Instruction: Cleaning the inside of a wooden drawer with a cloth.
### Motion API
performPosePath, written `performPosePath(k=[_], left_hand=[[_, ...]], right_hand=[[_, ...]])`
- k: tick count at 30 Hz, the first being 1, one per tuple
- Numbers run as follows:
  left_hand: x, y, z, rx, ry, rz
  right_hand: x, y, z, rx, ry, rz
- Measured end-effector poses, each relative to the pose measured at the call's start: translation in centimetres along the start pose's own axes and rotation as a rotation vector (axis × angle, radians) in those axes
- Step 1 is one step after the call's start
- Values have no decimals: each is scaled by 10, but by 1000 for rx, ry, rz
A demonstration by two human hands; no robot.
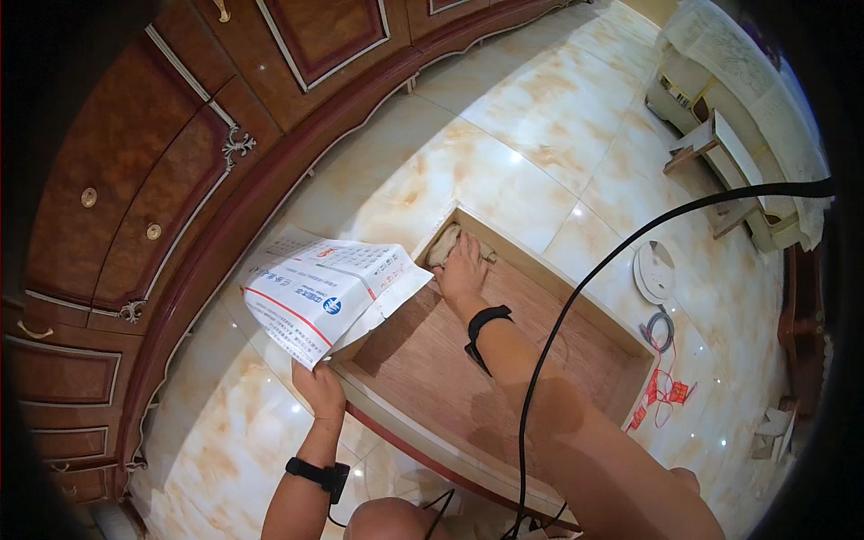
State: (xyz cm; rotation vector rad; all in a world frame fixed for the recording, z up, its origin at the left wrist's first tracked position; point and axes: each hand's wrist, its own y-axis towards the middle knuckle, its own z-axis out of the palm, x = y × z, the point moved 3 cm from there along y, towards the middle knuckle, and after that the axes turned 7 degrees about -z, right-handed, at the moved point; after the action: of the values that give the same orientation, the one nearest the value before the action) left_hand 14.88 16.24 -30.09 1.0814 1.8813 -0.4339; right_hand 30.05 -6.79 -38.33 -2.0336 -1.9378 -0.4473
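Observation:
A shallow wooden drawer [432, 358] with a reddish-brown plywood bottom and pale side walls lies on the tiled floor before me. My right hand [462, 270] reaches into its far corner and presses on a crumpled beige cloth [443, 246]. At the drawer's left side, my left hand [318, 390] grips the lower corner of a white printed bag [351, 283]; some of its fingers are hidden behind it. The bag bears writing and a blue logo, and covers part of the drawer's left wall. Both wrists wear black straps.
A dark wooden cabinet [169, 169] with carved trim runs along the left. A black cable [580, 290] crosses in front of the drawer. To the right lie a white round object [653, 272], a coiled grey cord [658, 331] and red tags on string [665, 391]. A small stool [715, 145] stands beyond.

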Motion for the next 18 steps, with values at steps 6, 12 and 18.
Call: performPosePath(k=[6, 12, 18], left_hand=[[0, 0, 1, -5, -29, 21], [-6, 2, 3, -43, 30, 82], [-8, 2, -1, -59, -5, -43]], right_hand=[[-12, 7, 5, 136, 82, -242], [18, -63, 29, 169, 276, -521], [84, -124, 13, 801, 76, -502]])
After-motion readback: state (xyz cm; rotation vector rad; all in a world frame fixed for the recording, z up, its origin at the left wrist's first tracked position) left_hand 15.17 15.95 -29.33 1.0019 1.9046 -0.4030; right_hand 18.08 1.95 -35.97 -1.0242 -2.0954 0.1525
